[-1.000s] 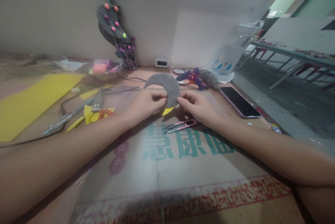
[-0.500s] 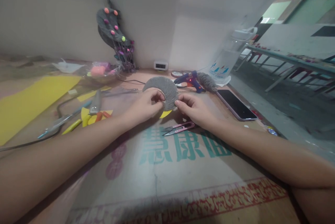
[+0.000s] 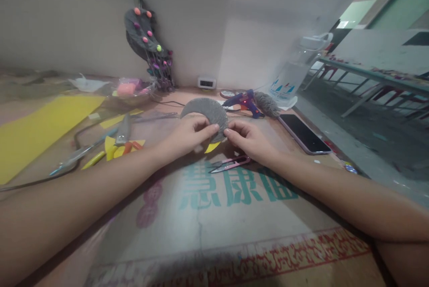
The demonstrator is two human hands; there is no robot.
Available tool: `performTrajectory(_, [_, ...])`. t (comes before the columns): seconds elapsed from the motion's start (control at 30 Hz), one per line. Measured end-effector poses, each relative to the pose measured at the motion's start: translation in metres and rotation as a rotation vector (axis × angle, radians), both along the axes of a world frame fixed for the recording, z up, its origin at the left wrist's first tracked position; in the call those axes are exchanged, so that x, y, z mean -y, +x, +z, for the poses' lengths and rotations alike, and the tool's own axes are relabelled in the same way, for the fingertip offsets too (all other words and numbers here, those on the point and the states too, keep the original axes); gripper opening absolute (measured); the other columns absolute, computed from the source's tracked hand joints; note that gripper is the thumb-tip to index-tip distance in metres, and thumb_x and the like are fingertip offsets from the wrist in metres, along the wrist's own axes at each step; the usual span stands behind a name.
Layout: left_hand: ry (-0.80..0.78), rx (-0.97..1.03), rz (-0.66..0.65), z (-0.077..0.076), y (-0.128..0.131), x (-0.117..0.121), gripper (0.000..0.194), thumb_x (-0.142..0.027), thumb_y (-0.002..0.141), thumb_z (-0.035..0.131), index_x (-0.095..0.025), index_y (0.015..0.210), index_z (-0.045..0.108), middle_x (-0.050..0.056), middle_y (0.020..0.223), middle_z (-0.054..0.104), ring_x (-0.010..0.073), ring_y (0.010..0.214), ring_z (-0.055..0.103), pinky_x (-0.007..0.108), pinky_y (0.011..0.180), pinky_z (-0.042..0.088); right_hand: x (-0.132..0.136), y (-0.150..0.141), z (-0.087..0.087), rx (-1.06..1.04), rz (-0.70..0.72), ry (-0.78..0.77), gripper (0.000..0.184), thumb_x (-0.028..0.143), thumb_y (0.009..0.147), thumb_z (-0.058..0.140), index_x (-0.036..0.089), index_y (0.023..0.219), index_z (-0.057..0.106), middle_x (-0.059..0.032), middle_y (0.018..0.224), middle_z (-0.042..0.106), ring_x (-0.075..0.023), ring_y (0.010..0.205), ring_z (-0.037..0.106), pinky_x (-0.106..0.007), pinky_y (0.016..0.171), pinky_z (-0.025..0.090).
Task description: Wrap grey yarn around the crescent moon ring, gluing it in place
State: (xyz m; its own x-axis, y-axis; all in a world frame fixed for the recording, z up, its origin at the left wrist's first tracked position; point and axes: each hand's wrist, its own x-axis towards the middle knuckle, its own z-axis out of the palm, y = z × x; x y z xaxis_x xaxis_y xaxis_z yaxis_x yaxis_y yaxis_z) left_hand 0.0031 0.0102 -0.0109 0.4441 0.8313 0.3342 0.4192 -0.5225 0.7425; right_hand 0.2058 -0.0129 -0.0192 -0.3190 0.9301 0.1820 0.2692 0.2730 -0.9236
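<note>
Between my hands is a grey yarn-wrapped crescent (image 3: 208, 109), its horns pointing down. My left hand (image 3: 195, 134) grips its inner curve, the thumb pressed flat on the grey face. At the lower right tip, my right hand (image 3: 243, 137) pinches the edge between thumb and fingers. A bit of yellow paper (image 3: 212, 146) sticks out under the crescent, partly hidden. Just below the hands, pink-handled thread snips (image 3: 231, 163) lie on the printed cardboard (image 3: 214, 229).
Behind are a purple glue gun (image 3: 244, 103), grey yarn (image 3: 267, 104) and a small digital clock (image 3: 206, 82). A phone (image 3: 303, 134) and a water bottle (image 3: 290, 70) stand right. Left lie yellow sheet (image 3: 43, 130) and scissors (image 3: 83, 150). A decorated crescent (image 3: 140, 34) leans on the wall.
My left thumb has slid right and up onto the crescent's face. The crescent has shifted slightly left on that side. My right hand keeps its pinch.
</note>
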Motion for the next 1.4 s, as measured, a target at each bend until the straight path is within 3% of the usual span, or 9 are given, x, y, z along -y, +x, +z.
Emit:
performTrajectory(0.07, [0.044,-0.031,0.065,0.0017,-0.0003,0.0005,0.041,-0.049,0.086,0.057,-0.021,0.057,0.050,0.000,0.063,0.051,0.0164,0.065,0.050,0.030,0.065,0.038,-0.0002,0.0005,0.0005,-0.020,0.018,0.014,0.031,0.051,0.088,0.062,0.022,0.080,0.054,0.0081,0.057,0.044,-0.0091,0.046,0.042,-0.024,0.044,0.035])
performTrajectory(0.2, [0.052,-0.003,0.162,0.0040,-0.0018,0.0004,0.041,-0.050,0.086,0.059,-0.020,0.058,0.054,0.000,0.063,0.053,0.0169,0.067,0.051,0.030,0.066,0.038,-0.0017,0.0013,-0.0009,0.013,0.010,0.058,0.030,0.049,0.087,0.065,0.020,0.083,0.059,0.0061,0.060,0.050,-0.0101,0.050,0.047,-0.025,0.047,0.038])
performTrajectory(0.5, [-0.004,0.004,0.158,0.0042,-0.0030,-0.0004,0.041,-0.048,0.089,0.058,-0.021,0.059,0.056,-0.001,0.058,0.054,0.0169,0.065,0.052,0.030,0.065,0.039,-0.0032,0.0016,-0.0026,0.165,0.032,0.197,0.027,0.043,0.091,0.060,0.018,0.083,0.068,-0.0004,0.071,0.064,-0.0144,0.063,0.056,-0.029,0.061,0.043])
performTrajectory(0.67, [0.042,-0.022,0.203,0.0033,-0.0027,0.0018,0.041,-0.048,0.088,0.059,-0.021,0.059,0.054,0.000,0.064,0.055,0.0178,0.069,0.053,0.031,0.068,0.040,-0.0059,0.0036,-0.0024,0.191,-0.066,0.276,0.027,0.043,0.089,0.061,0.018,0.094,0.070,-0.0046,0.088,0.071,-0.0180,0.077,0.062,-0.031,0.068,0.047])
performTrajectory(0.9, [0.055,-0.041,0.213,0.0060,-0.0001,0.0052,0.040,-0.047,0.088,0.059,-0.021,0.058,0.053,0.001,0.067,0.057,0.0183,0.071,0.053,0.031,0.067,0.040,-0.0069,-0.0001,-0.0068,0.187,-0.039,0.209,0.022,0.040,0.086,0.063,0.018,0.089,0.066,-0.0007,0.074,0.064,-0.0140,0.062,0.054,-0.028,0.059,0.043])
performTrajectory(1.4, [-0.102,-0.025,0.155,0.0040,-0.0008,0.0046,0.043,-0.055,0.087,0.058,-0.020,0.062,0.057,0.000,0.055,0.057,0.0149,0.054,0.051,0.027,0.052,0.037,-0.0033,-0.0011,-0.0049,0.115,-0.051,0.203,0.025,0.043,0.089,0.061,0.019,0.084,0.068,0.0015,0.067,0.060,-0.0122,0.057,0.049,-0.026,0.054,0.039])
